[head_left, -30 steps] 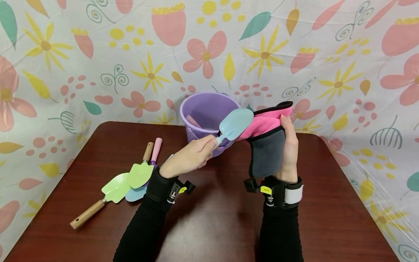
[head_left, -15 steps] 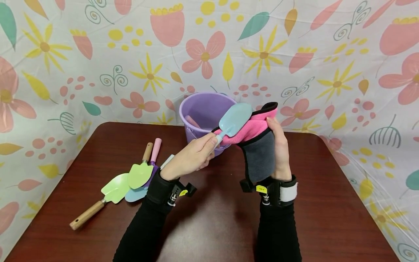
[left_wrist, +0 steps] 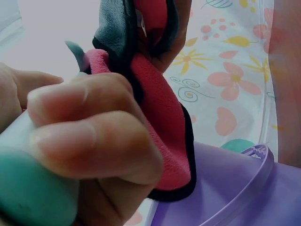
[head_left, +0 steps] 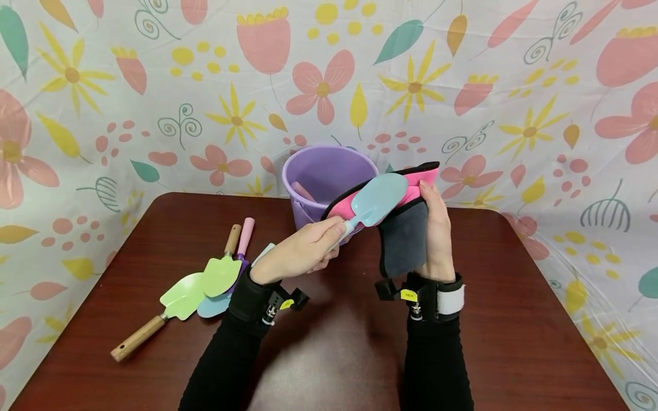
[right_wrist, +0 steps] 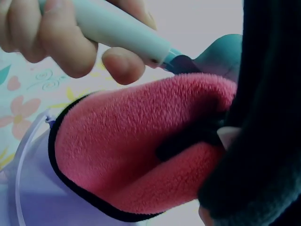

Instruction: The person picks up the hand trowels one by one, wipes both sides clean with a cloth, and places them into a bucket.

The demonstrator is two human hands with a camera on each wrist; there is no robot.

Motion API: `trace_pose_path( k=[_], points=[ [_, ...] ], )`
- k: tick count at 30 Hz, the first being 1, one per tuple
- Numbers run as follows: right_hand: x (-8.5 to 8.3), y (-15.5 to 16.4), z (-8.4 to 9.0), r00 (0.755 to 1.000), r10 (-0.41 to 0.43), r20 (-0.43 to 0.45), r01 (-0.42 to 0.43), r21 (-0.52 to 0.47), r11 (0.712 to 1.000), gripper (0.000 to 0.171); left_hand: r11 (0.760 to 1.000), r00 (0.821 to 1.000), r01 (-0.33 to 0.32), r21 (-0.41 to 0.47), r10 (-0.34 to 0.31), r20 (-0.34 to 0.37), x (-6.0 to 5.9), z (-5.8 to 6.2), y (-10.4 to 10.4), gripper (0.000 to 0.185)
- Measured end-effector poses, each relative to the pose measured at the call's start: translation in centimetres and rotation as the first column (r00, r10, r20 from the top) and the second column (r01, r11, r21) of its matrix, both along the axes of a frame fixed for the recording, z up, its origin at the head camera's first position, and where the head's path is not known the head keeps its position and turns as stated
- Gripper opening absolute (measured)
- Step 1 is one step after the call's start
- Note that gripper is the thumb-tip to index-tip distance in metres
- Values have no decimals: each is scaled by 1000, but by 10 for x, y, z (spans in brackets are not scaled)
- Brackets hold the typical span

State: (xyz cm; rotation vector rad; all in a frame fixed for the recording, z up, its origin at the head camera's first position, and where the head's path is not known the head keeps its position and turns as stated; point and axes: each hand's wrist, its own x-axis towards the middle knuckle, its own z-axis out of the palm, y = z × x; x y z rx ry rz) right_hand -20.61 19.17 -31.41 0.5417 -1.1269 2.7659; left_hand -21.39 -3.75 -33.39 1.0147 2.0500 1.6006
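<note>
While pinched in the right grip [head_left: 436,228], pink-and-grey cloth [head_left: 406,228] against the left-held pale-blue trowel [head_left: 377,197].

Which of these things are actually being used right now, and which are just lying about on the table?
In use:
- blue trowel, held by the left hand
- pink and grey cloth, held by the right hand, against the trowel's blade

Lying about:
- purple bucket, something pink inside
- green trowels and other small tools, left on the table

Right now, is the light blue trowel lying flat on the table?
No, the left hand holds the light blue trowel up by its handle, its blade against the pink and grey cloth above the table.
</note>
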Motion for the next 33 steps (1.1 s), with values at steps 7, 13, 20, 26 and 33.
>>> trace_pose_path(
  k=[7, 13, 20, 26, 33],
  points=[
    [-2, 11, 2, 1000, -31, 1, 31, -109, 994, 18, 999, 1000, 10, -34, -9, 21, -2, -1, 4, 30],
    [-2, 20, 2, 998, -66, -24, 60, -194, 979, 24, 996, 1000, 12, -90, -10, 22, -10, -1, 1, 32],
    [5, 38, 6, 1000, -18, -11, 15, -274, 962, 31, 988, 996, -68, -137, 60, -60, -15, -5, -11, 31],
    [3, 61, 8, 992, -123, -17, 115, -257, 960, 28, 981, 983, -133, -141, 112, -147, -20, 2, -23, 32],
    [4, 76, 6, 972, -237, 10, 235, -148, 961, 14, 956, 959, -225, -187, 184, -214, -31, 2, -48, 34]
  ],
)
